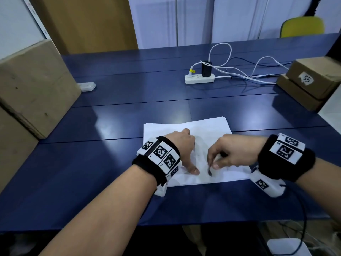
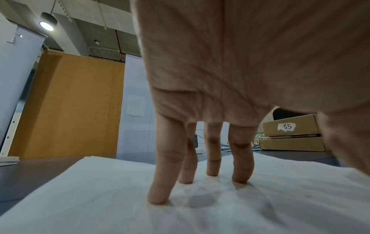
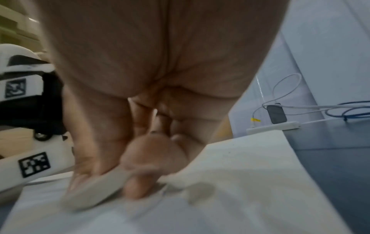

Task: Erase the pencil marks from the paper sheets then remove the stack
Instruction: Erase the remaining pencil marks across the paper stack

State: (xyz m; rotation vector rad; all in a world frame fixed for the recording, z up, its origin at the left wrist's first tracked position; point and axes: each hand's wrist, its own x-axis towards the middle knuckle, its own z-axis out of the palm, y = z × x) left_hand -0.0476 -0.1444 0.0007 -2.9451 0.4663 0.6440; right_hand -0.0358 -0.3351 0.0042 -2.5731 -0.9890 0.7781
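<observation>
A stack of white paper sheets point(image 1: 208, 130) lies on the dark blue table point(image 1: 129, 100) near its front edge. My left hand point(image 1: 182, 145) presses down on the left part of the top sheet point(image 2: 100, 197) with straight, spread fingers point(image 2: 160, 190). My right hand point(image 1: 221, 154) pinches a flat pale eraser point(image 3: 96, 190) between thumb and fingers, its dark-smudged tip point(image 1: 210, 172) touching the sheet point(image 3: 230, 182) near the front edge. Faint pencil traces show on the paper between the hands. The right wrist view is blurred.
A large cardboard box point(image 1: 31, 85) stands at the left. Two stacked cardboard boxes, one labelled 55 point(image 1: 310, 78), sit at the right. A white power strip point(image 1: 199, 78) with a charger and loose cables lies beyond the paper. A small white device point(image 1: 86, 86) rests at the left.
</observation>
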